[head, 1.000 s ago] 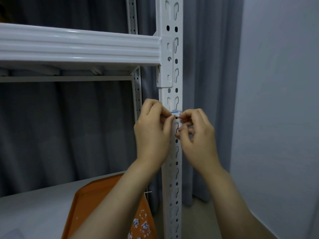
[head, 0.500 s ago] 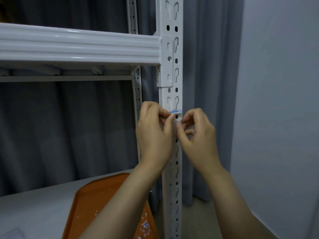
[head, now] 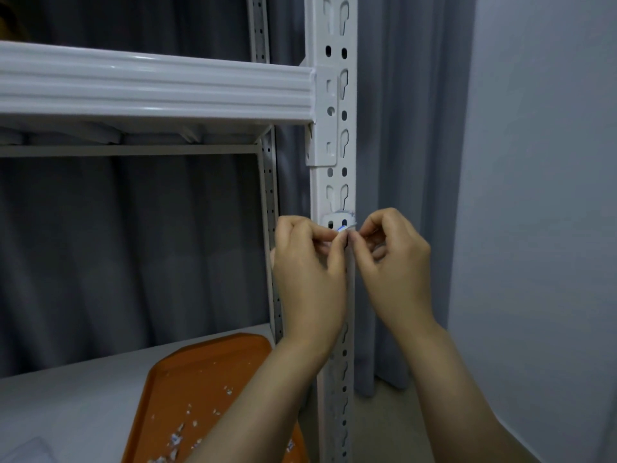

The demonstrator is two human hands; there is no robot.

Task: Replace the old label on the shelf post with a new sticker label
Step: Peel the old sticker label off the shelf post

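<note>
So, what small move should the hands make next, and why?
Probably peel the label strip further off the post. The left hand and right hand both pinch it, torn residue shows just above, and scraps lie on the orange tray.

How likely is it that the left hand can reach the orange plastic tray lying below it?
Probably yes: the orange plastic tray lies uncovered below the left hand, with nothing between them. That hand is busy, though, pinching a blue-edged label scrap at the white metal post.
</note>
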